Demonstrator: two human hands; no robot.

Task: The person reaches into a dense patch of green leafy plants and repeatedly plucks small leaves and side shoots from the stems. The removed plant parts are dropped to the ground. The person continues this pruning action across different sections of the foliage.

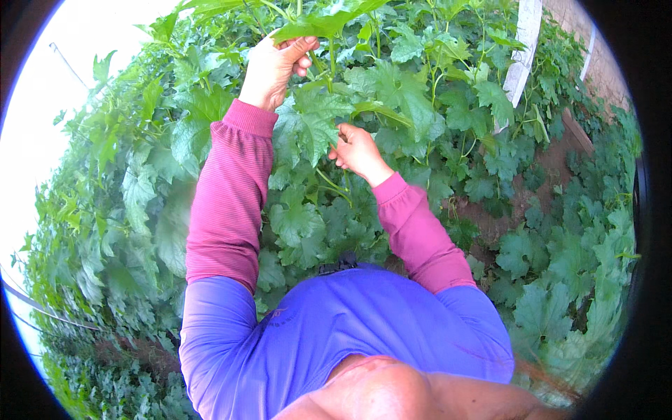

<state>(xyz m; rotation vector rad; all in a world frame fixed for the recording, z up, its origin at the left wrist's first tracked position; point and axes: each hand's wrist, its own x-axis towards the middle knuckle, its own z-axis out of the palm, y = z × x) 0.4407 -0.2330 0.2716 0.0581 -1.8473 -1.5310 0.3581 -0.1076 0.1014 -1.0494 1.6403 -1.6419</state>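
My left hand [273, 68] is raised at the top of the view, its fingers curled around part of a vine just under a broad green leaf [328, 23]. Whether the stem or the leafstalk is in its grasp is hidden. Lower and to the right, my right hand [361, 153] has its fingers bent together beside the edge of a large lobed leaf [317, 118]. What lies between those fingertips cannot be made out. Below this hand, thin green stems [335, 186] cross among the foliage.
Dense lobed-leaf vines [131, 189] surround me on both sides. A pale post or board [520, 58] slants through the leaves at the upper right. A brown plank [577, 131] leans near bare soil [551, 168]. A dark hose or cable [50, 312] runs at the lower left.
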